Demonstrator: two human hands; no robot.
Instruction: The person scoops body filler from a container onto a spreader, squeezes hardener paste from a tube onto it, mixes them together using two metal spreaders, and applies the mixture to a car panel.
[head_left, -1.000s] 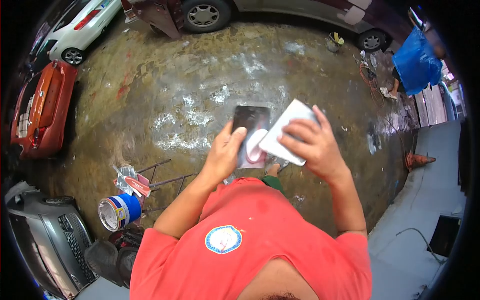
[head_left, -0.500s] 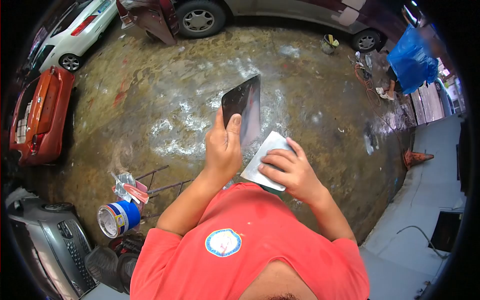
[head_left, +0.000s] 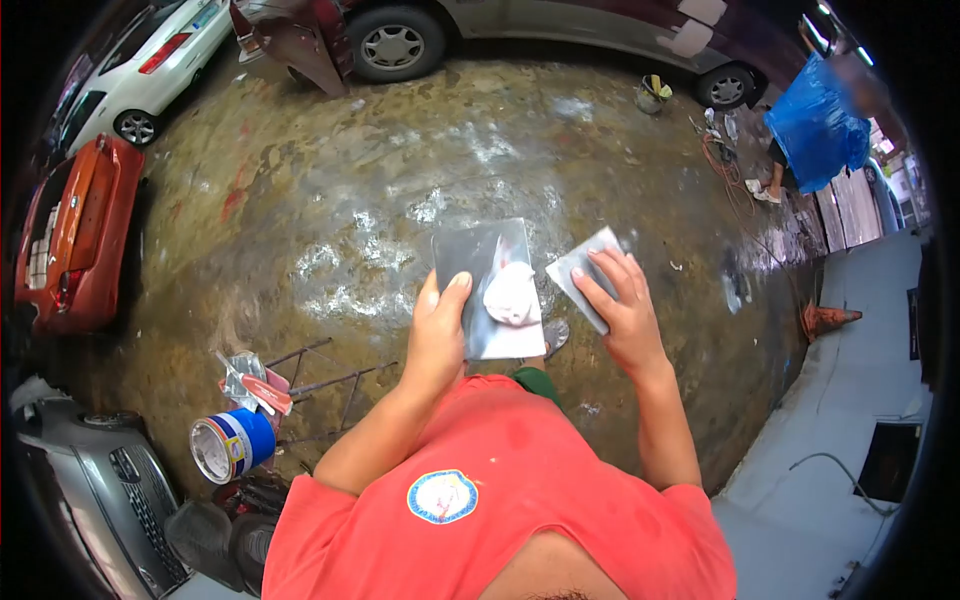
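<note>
Currently, the left hand (head_left: 437, 325) is keeping a firm grip on a glossy flat plate (head_left: 475, 250) at its left edge, thumb lying on top, above the stained floor (head_left: 350, 170). A white dollop (head_left: 510, 297) is sitting on the plate's right half. Just beside it, the right hand (head_left: 628, 310) is grasping a pale flat sheet (head_left: 576, 259), which is not touching the plate. A blue can (head_left: 257, 435) is resting near the left forearm.

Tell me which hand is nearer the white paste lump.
Left. The left hand grips the flat board carrying the white paste lump, thumb just left of it; the right hand is farther off, right of it, holding a flat spreader.
</note>
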